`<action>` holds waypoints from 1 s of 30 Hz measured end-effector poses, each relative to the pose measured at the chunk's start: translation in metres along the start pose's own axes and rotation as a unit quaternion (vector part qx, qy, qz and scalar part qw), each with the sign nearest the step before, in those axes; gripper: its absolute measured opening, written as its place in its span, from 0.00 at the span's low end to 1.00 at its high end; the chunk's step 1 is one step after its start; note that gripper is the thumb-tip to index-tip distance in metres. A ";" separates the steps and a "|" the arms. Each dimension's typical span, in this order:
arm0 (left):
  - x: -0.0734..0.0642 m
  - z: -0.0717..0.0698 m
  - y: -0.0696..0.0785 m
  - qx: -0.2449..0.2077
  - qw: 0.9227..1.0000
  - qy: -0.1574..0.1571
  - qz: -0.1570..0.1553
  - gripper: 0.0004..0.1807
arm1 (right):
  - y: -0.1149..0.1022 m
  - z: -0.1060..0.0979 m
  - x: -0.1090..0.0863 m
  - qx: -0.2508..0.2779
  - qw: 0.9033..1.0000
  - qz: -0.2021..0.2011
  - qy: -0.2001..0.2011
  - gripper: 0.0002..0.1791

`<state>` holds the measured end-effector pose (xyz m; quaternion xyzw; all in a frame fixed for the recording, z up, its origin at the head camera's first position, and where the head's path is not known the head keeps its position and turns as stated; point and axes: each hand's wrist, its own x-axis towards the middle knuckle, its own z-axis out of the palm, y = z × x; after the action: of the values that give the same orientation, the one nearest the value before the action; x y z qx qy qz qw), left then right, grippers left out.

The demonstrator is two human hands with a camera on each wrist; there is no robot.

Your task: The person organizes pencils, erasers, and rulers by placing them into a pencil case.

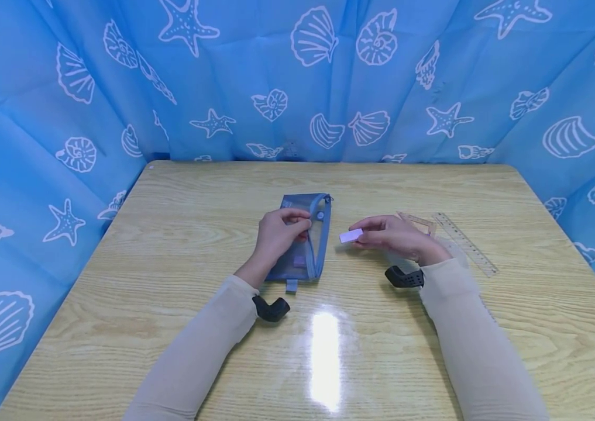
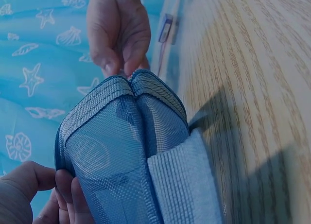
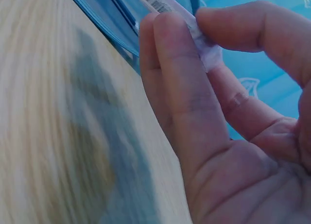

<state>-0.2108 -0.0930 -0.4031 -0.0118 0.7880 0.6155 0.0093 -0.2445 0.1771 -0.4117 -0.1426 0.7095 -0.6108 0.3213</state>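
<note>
The person's right hand [image 1: 389, 234] pinches a small block [image 1: 351, 235] between thumb and fingers, holding it clear of the bench [image 1: 371, 356], just off the pouch [image 1: 297, 248] at its three o'clock side. The block is oblong, white with a lilac tint and straight-edged; in the right wrist view its surface looks glossy, like a wrapper. A printed barcode [image 3: 158, 4] sits near one end; further fine print there is too small to read.

The pouch lies toward eleven o'clock from the bench's middle, made of blue see-through mesh with a woven border. Its zipped side, facing three o'clock, gapes open, and a pale blue tab [image 1: 291, 286] sticks out at six o'clock. A purple piece [image 1: 299, 261] shows through the mesh in its lower part. The left hand [image 1: 276, 231] grips the pouch by its mesh near the opening, fingers curled.

Toward three o'clock from the right hand lies a clear ruler [image 1: 465, 244] with dark graduations, its numerals illegible; at two o'clock, a clear set square [image 1: 420, 223] is partly covered by that hand.
</note>
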 end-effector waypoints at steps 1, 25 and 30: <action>0.000 0.000 0.000 0.001 1.000 0.000 -0.001 0.11 | 0.001 0.002 0.001 0.005 1.000 -0.001 -0.004 0.22; 0.000 0.000 0.003 -0.047 0.999 -0.004 -0.027 0.13 | 0.005 0.035 0.015 0.008 0.999 0.013 -0.042 0.19; -0.001 -0.001 0.004 -0.059 0.998 -0.006 -0.031 0.13 | 0.002 0.040 0.016 0.019 0.998 0.031 -0.044 0.19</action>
<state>-0.2098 -0.0926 -0.3992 -0.0332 0.7496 0.6602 0.0322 -0.2311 0.1373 -0.4201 -0.1415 0.6872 -0.6068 0.3737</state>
